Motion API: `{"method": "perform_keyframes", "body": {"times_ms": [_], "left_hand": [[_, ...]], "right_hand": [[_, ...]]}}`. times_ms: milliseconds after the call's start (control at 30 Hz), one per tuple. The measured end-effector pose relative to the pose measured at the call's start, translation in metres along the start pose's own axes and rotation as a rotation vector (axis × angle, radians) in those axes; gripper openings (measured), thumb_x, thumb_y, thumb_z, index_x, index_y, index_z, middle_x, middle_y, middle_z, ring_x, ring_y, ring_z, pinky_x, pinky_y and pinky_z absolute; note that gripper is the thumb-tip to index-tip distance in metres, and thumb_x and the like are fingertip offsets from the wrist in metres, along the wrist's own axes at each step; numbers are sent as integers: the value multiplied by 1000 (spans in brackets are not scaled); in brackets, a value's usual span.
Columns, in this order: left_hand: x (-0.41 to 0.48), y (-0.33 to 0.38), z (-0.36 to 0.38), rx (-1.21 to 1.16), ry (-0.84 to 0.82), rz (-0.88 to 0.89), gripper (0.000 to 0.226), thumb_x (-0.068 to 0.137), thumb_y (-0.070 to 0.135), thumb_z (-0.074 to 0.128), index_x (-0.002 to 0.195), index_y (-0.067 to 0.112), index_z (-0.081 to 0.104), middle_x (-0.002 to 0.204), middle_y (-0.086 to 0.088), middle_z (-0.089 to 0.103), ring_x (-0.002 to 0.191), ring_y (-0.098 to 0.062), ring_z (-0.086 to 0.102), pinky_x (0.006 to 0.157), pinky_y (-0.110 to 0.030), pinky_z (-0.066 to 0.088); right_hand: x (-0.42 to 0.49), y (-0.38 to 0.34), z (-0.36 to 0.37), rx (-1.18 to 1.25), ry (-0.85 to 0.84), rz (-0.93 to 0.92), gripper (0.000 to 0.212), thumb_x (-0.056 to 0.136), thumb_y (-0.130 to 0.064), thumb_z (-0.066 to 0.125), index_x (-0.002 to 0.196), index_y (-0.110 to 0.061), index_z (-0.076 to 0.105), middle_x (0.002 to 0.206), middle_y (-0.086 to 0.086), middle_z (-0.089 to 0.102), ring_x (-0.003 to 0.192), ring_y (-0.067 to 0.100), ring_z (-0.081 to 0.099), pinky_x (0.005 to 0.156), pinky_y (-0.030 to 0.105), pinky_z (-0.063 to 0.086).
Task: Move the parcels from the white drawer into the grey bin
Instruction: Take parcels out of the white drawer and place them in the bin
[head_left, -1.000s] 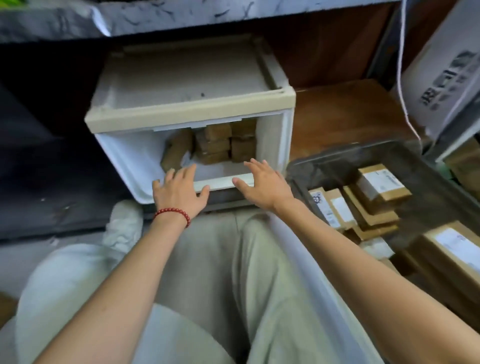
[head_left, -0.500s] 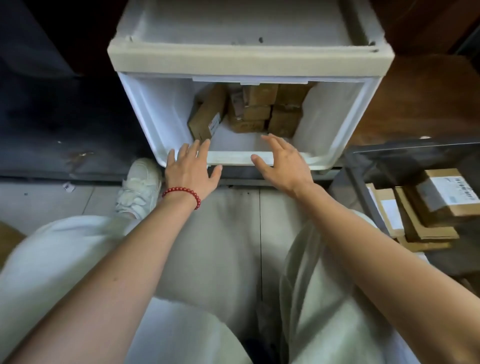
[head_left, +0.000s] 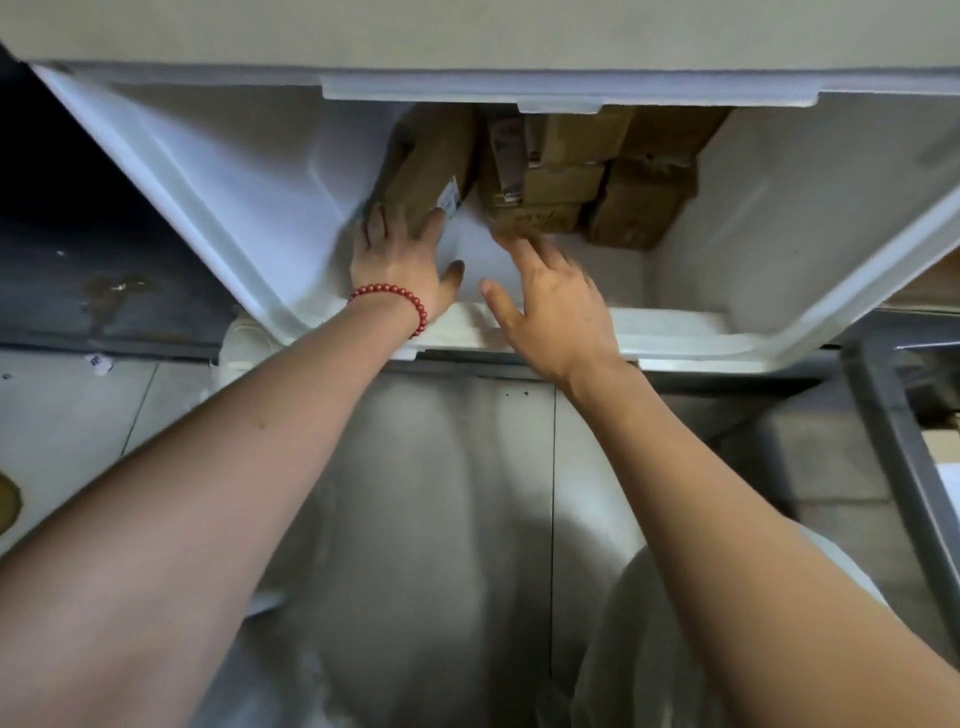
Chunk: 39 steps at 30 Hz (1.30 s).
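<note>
The white drawer (head_left: 218, 218) stands pulled out under its cabinet, with several brown cardboard parcels packed at its back. A leaning parcel (head_left: 431, 161) with a white label sits at the left of the group, and a stack of parcels (head_left: 550, 192) lies beside it. My left hand (head_left: 405, 260), with a red bead bracelet on the wrist, reaches into the drawer with straight fingers touching the leaning parcel's lower end. My right hand (head_left: 550, 301) is blurred, with its fingers stretched toward the stack's front bottom corner. Only the rim of the grey bin (head_left: 893, 431) shows at the right edge.
The cabinet's beige top (head_left: 467, 31) overhangs the drawer and hides the parcels' back ends. My knees in light trousers (head_left: 431, 545) fill the foreground. A white shoe (head_left: 244, 348) sits under the drawer's front left corner on the tiled floor.
Both hands have left the drawer's front rim and reached inside to the parcels. The camera has moved closer and lower, so the drawer fills the view and the bin is nearly out of frame.
</note>
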<state>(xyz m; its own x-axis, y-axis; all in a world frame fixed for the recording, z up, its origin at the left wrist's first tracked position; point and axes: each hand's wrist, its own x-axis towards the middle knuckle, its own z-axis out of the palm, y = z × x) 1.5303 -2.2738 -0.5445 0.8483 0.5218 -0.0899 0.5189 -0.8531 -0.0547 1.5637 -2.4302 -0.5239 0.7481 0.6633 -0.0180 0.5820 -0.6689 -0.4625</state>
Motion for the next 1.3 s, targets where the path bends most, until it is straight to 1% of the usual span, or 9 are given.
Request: {"method": "perform_keyframes", "body": {"times_ms": [167, 400, 500, 567, 700, 867, 1133, 1200, 1300], "left_hand": [[29, -18, 8, -126, -35, -40, 73, 88, 49, 54, 148, 21, 24, 158, -19, 4, 145, -35, 5, 119, -42, 11], [39, -12, 2, -190, 4, -68, 50, 89, 36, 60, 132, 12, 49, 145, -23, 22, 129, -43, 34, 108, -48, 35], [33, -9, -4, -194, 103, -33, 42, 91, 30, 59, 130, 16, 53, 141, -22, 27, 129, -42, 32, 104, -48, 39], [26, -9, -11, -212, 206, -3, 32, 93, 17, 55, 124, 21, 59, 141, -20, 30, 130, -42, 31, 103, -48, 39], [7, -14, -36, -250, 290, 5, 39, 86, -6, 54, 111, 22, 65, 139, -16, 33, 129, -38, 31, 99, -41, 40], [-46, -21, -63, -342, 333, 0, 28, 91, 5, 52, 108, 23, 66, 133, -16, 37, 119, -38, 40, 91, -40, 45], [-147, -20, -94, -506, 310, 101, 27, 93, 9, 48, 114, 18, 63, 126, -13, 38, 115, -27, 44, 99, -33, 40], [-170, -21, -101, -538, 299, 99, 32, 92, 5, 47, 113, 18, 66, 126, -13, 39, 116, -25, 45, 101, -25, 34], [-201, -22, -113, -649, 250, 65, 35, 89, -1, 47, 102, 23, 69, 123, -8, 47, 117, -20, 46, 93, -10, 24]], "right_hand": [[13, 3, 9, -19, -27, 45, 55, 99, -39, 42, 150, -26, 26, 156, 2, 28, 143, 23, 26, 114, 40, 25], [15, 10, 5, -54, -39, 84, 56, 99, -41, 41, 151, -27, 24, 157, 1, 26, 143, 24, 25, 114, 40, 24], [9, 14, -1, -70, -46, 88, 56, 99, -41, 43, 150, -27, 25, 156, 2, 27, 141, 26, 28, 113, 41, 26], [4, 14, -8, -58, -28, 84, 56, 98, -41, 44, 149, -27, 28, 154, 3, 31, 138, 28, 33, 111, 41, 28], [-15, 11, -24, -51, -1, 16, 56, 97, -40, 47, 149, -26, 29, 152, 3, 34, 138, 27, 33, 114, 42, 28], [-53, 5, -40, -44, -26, -3, 59, 98, -41, 46, 151, -25, 25, 157, 3, 26, 143, 25, 25, 118, 42, 22], [-122, -6, -68, 67, -21, -21, 62, 97, -39, 51, 151, -21, 27, 158, 4, 22, 144, 24, 23, 117, 39, 24], [-139, -7, -75, 142, 1, -13, 62, 96, -38, 53, 150, -19, 28, 157, 5, 22, 144, 22, 24, 117, 34, 23], [-160, -10, -80, 226, 17, -5, 66, 95, -36, 55, 151, -16, 25, 157, 8, 23, 144, 22, 23, 114, 28, 20]]}}
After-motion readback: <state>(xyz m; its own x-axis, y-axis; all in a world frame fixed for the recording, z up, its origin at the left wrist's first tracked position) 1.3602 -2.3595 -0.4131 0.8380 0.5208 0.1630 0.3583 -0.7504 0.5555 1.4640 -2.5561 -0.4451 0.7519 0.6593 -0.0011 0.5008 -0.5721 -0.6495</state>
